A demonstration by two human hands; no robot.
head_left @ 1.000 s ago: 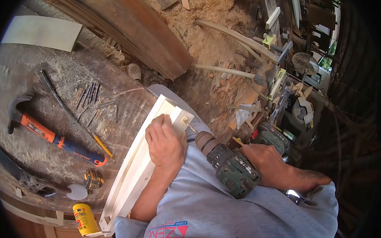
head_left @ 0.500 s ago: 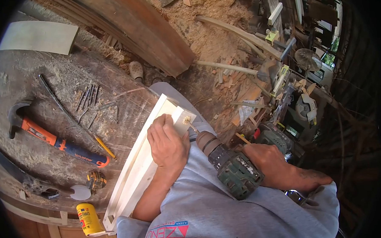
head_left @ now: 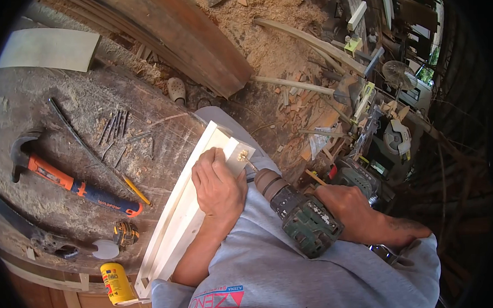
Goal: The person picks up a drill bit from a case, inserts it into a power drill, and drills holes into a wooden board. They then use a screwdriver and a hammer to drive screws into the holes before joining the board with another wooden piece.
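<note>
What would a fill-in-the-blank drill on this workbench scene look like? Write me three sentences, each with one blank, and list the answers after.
1. The right hand holds a green cordless ____ whose bit meets the end of the pale wooden frame.
2. The left hand presses down on the pale wooden ____.
3. On the workbench, the hammer has an orange and ____ handle.

Missing words: drill; frame; blue
</note>
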